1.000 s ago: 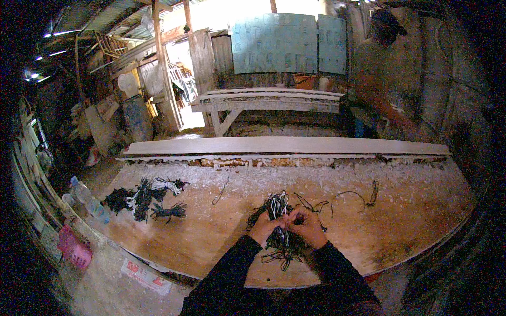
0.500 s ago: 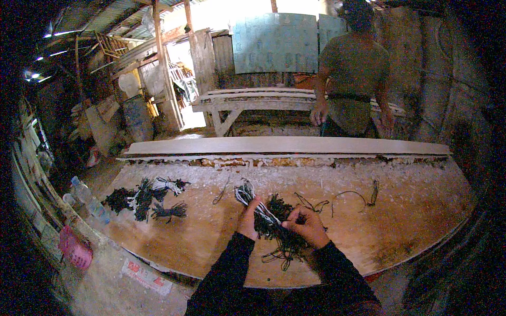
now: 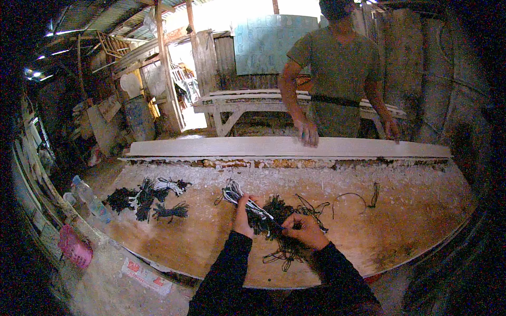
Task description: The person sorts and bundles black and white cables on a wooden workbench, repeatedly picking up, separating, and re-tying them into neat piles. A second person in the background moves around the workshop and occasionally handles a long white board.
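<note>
The wooden surface lies bare between the tied bundles at its left and the tangle of dark cords near its front edge. The left hand has its fingers closed around a bunch of white cords. The right hand pinches dark strands. A white-and-red label and a pink basket sit below the left edge.

Bare tabletop lies open between the tied bundles and tangled cords — plank bars the far edge.
</note>
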